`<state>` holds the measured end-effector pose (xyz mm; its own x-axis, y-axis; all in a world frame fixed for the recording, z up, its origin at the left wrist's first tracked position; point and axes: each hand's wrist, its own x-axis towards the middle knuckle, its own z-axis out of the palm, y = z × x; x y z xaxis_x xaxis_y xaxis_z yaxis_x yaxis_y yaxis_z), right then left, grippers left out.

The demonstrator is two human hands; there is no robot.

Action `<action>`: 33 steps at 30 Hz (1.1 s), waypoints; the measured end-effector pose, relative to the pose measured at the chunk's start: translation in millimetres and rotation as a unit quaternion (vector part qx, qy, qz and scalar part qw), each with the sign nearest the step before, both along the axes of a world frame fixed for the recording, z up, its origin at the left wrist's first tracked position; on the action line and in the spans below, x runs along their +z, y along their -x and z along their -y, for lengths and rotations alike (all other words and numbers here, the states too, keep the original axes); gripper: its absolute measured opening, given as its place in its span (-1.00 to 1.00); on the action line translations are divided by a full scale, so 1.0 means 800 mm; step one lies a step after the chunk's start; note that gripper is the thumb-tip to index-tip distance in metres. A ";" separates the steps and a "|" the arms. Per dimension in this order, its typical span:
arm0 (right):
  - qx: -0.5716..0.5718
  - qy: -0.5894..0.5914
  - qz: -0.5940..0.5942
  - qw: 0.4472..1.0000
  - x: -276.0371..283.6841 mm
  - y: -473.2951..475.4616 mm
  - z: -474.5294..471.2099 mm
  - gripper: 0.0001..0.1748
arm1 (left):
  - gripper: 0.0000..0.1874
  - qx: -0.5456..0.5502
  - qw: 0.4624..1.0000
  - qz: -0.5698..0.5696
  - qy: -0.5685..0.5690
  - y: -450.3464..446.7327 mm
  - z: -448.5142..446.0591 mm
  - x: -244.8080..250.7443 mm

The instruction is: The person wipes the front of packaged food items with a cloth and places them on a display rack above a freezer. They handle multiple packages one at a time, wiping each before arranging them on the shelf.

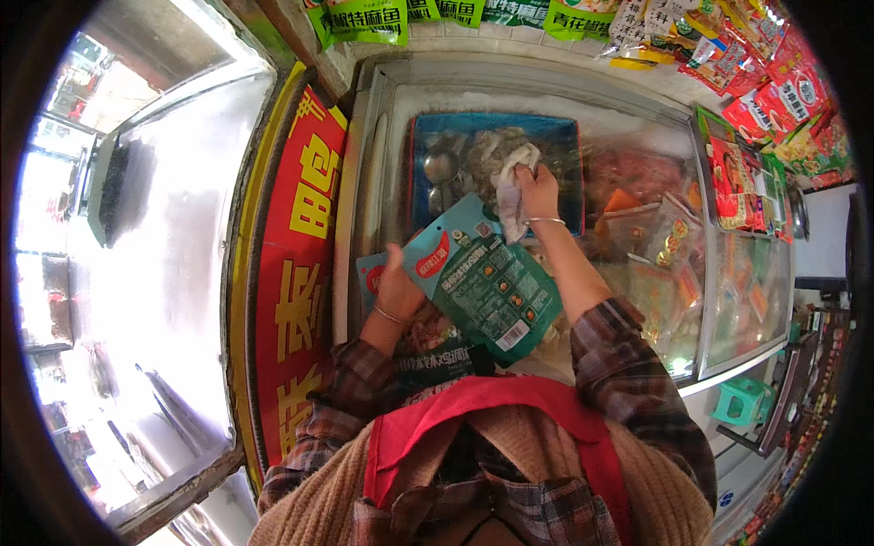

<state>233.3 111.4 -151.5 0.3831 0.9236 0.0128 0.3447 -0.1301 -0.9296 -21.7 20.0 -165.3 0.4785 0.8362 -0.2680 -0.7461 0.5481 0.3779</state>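
Two teal seasoning pouches, the front one (495,286) fanned over the other (370,271), are held by my left hand (399,290), its thumb up at their left edge. My right hand (538,194) grips a crumpled whitish cloth (509,194) just above the front pouch's upper right corner. Beyond the cloth, under the glass lid, lies a blue bin (437,126) with greyish contents that are hard to make out. A dark package (437,362) with white writing shows below the pouches, close to my red apron.
A chest freezer's glass top (628,259) spans the area before me, with bagged food visible beneath. Packets (734,181) lie at its right end and more hang along the wall. A red and yellow sign (293,273) borders the left side. A green plastic stool (744,401) stands lower right.
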 end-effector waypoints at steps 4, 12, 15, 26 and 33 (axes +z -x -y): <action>0.292 0.000 0.123 0.949 0.032 0.067 0.072 -0.51 | -0.41 -0.093 0.943 -0.314 -0.062 0.008 0.018 -0.045; 0.485 -0.128 0.306 0.809 -0.020 0.127 0.091 -0.34 | -0.68 0.054 0.998 0.029 0.033 0.013 0.009 -0.076; 0.423 -0.103 0.343 0.832 -0.019 0.108 0.055 -0.40 | -0.68 0.014 0.955 -0.285 -0.080 0.014 0.022 -0.071; 0.112 0.007 0.461 0.880 -0.025 -0.019 -0.020 -0.61 | -0.69 0.110 0.955 -0.274 0.042 -0.003 0.009 -0.042; 0.332 0.103 0.137 0.928 0.002 0.047 -0.026 -0.47 | -0.83 0.071 0.914 -0.395 -0.051 -0.016 -0.096 -0.061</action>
